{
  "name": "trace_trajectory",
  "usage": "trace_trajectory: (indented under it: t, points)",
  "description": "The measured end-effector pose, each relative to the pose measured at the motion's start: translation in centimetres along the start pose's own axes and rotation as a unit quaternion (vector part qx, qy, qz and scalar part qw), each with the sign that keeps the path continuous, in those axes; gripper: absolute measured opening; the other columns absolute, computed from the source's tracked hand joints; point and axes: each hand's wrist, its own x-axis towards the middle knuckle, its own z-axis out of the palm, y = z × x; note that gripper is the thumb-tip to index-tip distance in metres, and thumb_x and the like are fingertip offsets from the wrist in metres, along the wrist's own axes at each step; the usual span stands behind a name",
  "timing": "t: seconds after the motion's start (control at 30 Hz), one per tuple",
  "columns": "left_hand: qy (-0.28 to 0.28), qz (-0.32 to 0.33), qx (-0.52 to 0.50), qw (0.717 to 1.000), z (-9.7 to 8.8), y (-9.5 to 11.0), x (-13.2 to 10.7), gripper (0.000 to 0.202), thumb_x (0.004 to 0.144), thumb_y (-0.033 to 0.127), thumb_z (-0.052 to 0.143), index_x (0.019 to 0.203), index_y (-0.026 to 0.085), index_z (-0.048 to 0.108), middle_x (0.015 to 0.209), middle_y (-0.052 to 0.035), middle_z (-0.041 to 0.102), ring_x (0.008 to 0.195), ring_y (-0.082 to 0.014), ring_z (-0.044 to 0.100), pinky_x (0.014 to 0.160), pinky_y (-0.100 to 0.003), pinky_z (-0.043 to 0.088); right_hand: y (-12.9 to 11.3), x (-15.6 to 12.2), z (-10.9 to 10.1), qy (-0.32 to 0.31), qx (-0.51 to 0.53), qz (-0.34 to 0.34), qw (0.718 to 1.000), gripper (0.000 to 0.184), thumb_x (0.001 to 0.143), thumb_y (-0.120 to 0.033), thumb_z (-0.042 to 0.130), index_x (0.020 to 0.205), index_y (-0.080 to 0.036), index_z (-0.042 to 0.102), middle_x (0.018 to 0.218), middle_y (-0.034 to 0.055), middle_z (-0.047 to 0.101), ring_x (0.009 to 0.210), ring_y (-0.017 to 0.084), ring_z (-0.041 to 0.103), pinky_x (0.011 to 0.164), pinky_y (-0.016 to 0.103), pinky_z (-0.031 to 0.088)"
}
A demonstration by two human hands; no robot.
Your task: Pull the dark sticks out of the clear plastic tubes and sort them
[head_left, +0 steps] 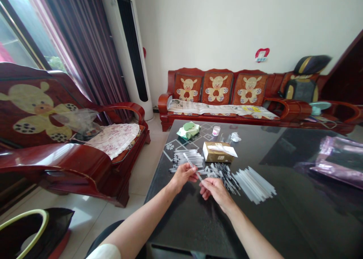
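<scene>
Both hands hold one slim whitish pen (190, 162) slantwise above the dark table. My left hand (184, 174) pinches it near its middle, and the lower end is between the fingers of my right hand (213, 188). Behind my left hand lies a row of translucent pens (185, 157) with dark ends. Just beyond my right hand is a heap of thin black pen refills (225, 176). To the right of that heap, a stack of pale, translucent pen barrels (255, 184) is spread out. Whether the held pen has a refill inside is too small to tell.
A gold tissue box (217, 155) stands behind the piles on the table (283, 225). Farther back are a green wipes pack (188, 130), a small white tub (216, 130) and crumpled white paper (235, 137). Purple plastic wrap (340, 162) lies at the right.
</scene>
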Motion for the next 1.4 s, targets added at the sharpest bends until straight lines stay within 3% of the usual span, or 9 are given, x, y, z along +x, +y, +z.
trace_trajectory:
  t: [0.2, 0.43, 0.63, 0.8, 1.0, 1.17, 1.33, 1.4]
  points:
    - [0.017, -0.015, -0.011, 1.000, 0.24, -0.13, 0.01, 0.043, 0.066, 0.047, 0.075, 0.083, 0.011, 0.060, 0.073, -0.0077, 0.069, 0.059, -0.0133, 0.064, 0.058, -0.024, 0.051, -0.52, 0.02, -0.09, 0.042, 0.001, -0.013, 0.999, 0.034, 0.070, -0.046, 0.069, 0.069, -0.013, 0.063, 0.057, 0.0033, 0.065, 0.044, 0.011, 0.056, 0.044, 0.023, 0.046]
    - [0.019, -0.014, -0.017, 1.000, 0.14, -0.05, 0.03, 0.043, 0.065, 0.046, 0.075, 0.084, 0.011, 0.061, 0.073, -0.0072, 0.068, 0.060, -0.0133, 0.064, 0.058, -0.023, 0.052, -0.45, 0.05, -0.01, 0.006, 0.014, 0.016, 1.000, 0.047, 0.077, -0.058, 0.056, 0.077, -0.011, 0.063, 0.057, 0.0040, 0.064, 0.044, 0.012, 0.057, 0.042, 0.023, 0.046]
    - [0.024, -0.016, -0.018, 0.999, 0.41, 0.01, 0.00, 0.044, 0.064, 0.047, 0.076, 0.084, 0.011, 0.060, 0.075, -0.0082, 0.069, 0.061, -0.0142, 0.065, 0.060, -0.025, 0.053, -0.05, 0.29, -0.27, 0.056, 0.016, 0.006, 0.998, 0.038, 0.065, -0.049, 0.071, 0.072, -0.013, 0.060, 0.059, 0.0026, 0.065, 0.045, 0.011, 0.057, 0.044, 0.023, 0.047]
    - [0.023, -0.016, -0.016, 0.999, 0.32, -0.01, 0.05, 0.044, 0.064, 0.048, 0.076, 0.083, 0.011, 0.060, 0.075, -0.0081, 0.069, 0.061, -0.0137, 0.065, 0.058, -0.024, 0.052, -0.28, 0.20, -0.05, 0.020, 0.014, 0.018, 1.000, 0.047, 0.076, -0.058, 0.057, 0.077, -0.011, 0.063, 0.056, 0.0031, 0.063, 0.041, 0.011, 0.055, 0.040, 0.023, 0.045]
    - [0.019, -0.015, -0.020, 0.999, 0.22, -0.20, 0.02, 0.041, 0.067, 0.045, 0.075, 0.085, 0.011, 0.060, 0.076, -0.0083, 0.069, 0.062, -0.0147, 0.066, 0.060, -0.025, 0.053, 0.00, 0.31, -0.24, 0.055, 0.019, 0.007, 0.998, 0.036, 0.066, -0.046, 0.071, 0.074, -0.014, 0.060, 0.059, 0.0019, 0.064, 0.044, 0.011, 0.057, 0.042, 0.023, 0.047]
    - [0.019, -0.016, -0.023, 0.999, 0.28, 0.07, -0.10, 0.040, 0.067, 0.044, 0.075, 0.084, 0.011, 0.060, 0.075, -0.0080, 0.070, 0.059, -0.0125, 0.065, 0.058, -0.022, 0.052, -0.16, 0.27, -0.10, 0.012, 0.014, 0.017, 1.000, 0.042, 0.078, -0.053, 0.055, 0.081, -0.011, 0.063, 0.056, 0.0026, 0.064, 0.040, 0.011, 0.055, 0.039, 0.022, 0.044]
    - [0.015, -0.013, -0.015, 1.000, 0.24, -0.02, -0.16, 0.040, 0.068, 0.044, 0.074, 0.085, 0.011, 0.060, 0.077, -0.0087, 0.070, 0.061, -0.0131, 0.065, 0.059, -0.023, 0.053, -0.24, 0.28, -0.15, 0.047, 0.017, 0.018, 0.999, 0.035, 0.066, -0.045, 0.071, 0.075, -0.013, 0.059, 0.057, 0.0007, 0.064, 0.043, 0.010, 0.056, 0.042, 0.021, 0.045]
    - [0.013, -0.013, -0.015, 1.000, 0.15, -0.13, -0.11, 0.041, 0.068, 0.045, 0.074, 0.085, 0.011, 0.060, 0.077, -0.0088, 0.069, 0.061, -0.0134, 0.065, 0.060, -0.023, 0.053, -0.20, 0.30, -0.15, 0.037, 0.018, 0.030, 0.999, 0.038, 0.068, -0.048, 0.069, 0.079, -0.013, 0.060, 0.058, 0.0013, 0.064, 0.043, 0.011, 0.057, 0.041, 0.022, 0.045]
